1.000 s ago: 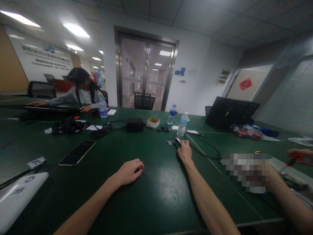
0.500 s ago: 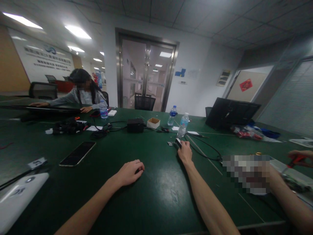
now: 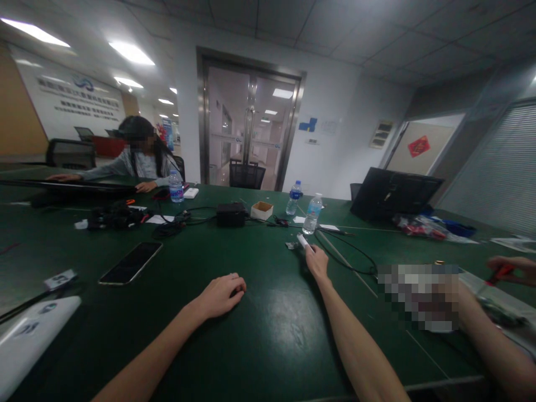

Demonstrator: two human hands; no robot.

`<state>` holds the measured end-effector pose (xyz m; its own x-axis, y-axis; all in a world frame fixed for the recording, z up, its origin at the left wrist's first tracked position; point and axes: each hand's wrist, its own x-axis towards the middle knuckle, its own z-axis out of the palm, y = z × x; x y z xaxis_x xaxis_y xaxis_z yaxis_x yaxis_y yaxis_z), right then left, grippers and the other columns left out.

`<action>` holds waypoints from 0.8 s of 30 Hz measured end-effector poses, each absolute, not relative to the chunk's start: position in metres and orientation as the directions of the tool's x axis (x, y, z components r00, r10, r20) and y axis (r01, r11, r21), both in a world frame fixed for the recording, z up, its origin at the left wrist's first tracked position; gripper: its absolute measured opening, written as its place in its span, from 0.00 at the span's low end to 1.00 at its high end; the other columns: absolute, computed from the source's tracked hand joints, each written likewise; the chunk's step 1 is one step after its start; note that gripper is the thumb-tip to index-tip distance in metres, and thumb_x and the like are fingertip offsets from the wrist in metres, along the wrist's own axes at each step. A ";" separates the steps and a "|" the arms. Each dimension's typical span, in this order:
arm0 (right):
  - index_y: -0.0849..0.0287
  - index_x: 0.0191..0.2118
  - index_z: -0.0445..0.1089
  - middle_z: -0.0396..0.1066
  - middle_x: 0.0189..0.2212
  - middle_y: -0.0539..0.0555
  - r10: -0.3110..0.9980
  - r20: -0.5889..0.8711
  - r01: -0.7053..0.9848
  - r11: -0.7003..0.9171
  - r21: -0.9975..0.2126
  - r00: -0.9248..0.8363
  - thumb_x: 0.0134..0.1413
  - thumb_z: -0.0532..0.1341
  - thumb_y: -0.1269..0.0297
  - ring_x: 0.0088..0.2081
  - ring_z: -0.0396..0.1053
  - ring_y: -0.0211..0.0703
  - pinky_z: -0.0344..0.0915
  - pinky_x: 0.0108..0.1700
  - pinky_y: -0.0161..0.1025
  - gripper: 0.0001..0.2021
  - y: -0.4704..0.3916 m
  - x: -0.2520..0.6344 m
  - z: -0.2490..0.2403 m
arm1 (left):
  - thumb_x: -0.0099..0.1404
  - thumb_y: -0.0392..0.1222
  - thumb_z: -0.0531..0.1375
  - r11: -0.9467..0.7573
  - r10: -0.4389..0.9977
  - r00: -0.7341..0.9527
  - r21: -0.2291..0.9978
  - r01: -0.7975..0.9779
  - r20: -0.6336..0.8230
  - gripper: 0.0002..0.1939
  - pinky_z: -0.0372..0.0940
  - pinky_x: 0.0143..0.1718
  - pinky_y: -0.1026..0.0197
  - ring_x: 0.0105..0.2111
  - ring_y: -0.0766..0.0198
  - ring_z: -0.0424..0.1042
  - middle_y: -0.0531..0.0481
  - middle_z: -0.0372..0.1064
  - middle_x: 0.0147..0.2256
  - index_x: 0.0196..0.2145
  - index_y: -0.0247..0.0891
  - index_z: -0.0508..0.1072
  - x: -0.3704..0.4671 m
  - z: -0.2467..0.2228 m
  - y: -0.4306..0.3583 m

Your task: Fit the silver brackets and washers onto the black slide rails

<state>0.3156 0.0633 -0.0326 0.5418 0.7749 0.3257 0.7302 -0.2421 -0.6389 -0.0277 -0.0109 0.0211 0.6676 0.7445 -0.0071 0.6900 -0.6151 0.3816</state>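
My right hand [image 3: 317, 262] grips a small white object [image 3: 303, 242] with a dark side, its far end pointing toward the water bottles. Just left of that object a small flat silvery piece [image 3: 290, 245] lies on the green table [image 3: 259, 346]. My left hand [image 3: 225, 294] rests on the table with its fingers curled loosely inward, and nothing can be seen in it. A phone [image 3: 131, 263] with a dark screen lies left of my left hand. Beyond my right hand stands a clear bottle [image 3: 312, 215], with a blue-capped bottle [image 3: 294, 199] behind it.
An open box [image 3: 262, 210], a black box [image 3: 231, 215] and cables lie further back. A monitor [image 3: 396, 194] stands back right. At the right, another person's hand [image 3: 513, 269] holds a red-handled tool. A person [image 3: 144, 151] sits back left. A white device [image 3: 37, 340] is front left.
The object in my right hand has turned, so its white face shows where its dark side did. My left hand has stayed in place.
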 end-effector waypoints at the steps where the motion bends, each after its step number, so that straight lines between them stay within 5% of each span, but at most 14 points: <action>1: 0.65 0.47 0.74 0.74 0.42 0.62 0.778 0.310 0.719 -0.246 -0.650 0.547 0.59 0.49 0.56 0.45 0.70 0.51 0.61 0.47 0.37 0.23 0.063 0.316 -0.033 | 0.66 0.40 0.52 -0.614 0.745 0.667 0.380 0.691 -0.009 0.09 0.65 0.39 0.60 0.40 0.60 0.69 0.49 0.67 0.41 0.41 0.41 0.71 -0.028 0.021 -0.011; 16: 0.64 0.38 0.78 0.77 0.29 0.62 0.702 0.218 0.598 -0.353 -0.720 0.678 0.59 0.43 0.53 0.34 0.73 0.53 0.61 0.34 0.37 0.28 0.056 0.322 -0.030 | 0.67 0.42 0.51 -0.602 0.745 0.667 0.406 0.687 -0.023 0.11 0.65 0.39 0.59 0.40 0.59 0.68 0.48 0.67 0.41 0.42 0.41 0.71 -0.028 0.023 -0.012; 24: 0.64 0.40 0.77 0.76 0.37 0.65 0.682 0.333 0.687 -0.342 -0.641 0.651 0.61 0.46 0.55 0.38 0.72 0.54 0.60 0.39 0.38 0.25 0.049 0.318 -0.025 | 0.67 0.41 0.51 -0.577 0.754 0.655 0.430 0.694 -0.045 0.10 0.64 0.39 0.60 0.40 0.60 0.68 0.49 0.67 0.42 0.43 0.41 0.70 -0.028 0.022 -0.011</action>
<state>0.3182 0.0494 -0.0250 0.6509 0.6822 0.3332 0.6870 -0.3425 -0.6409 -0.0284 -0.0107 0.0217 0.6550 0.7543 -0.0451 0.6942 -0.5772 0.4300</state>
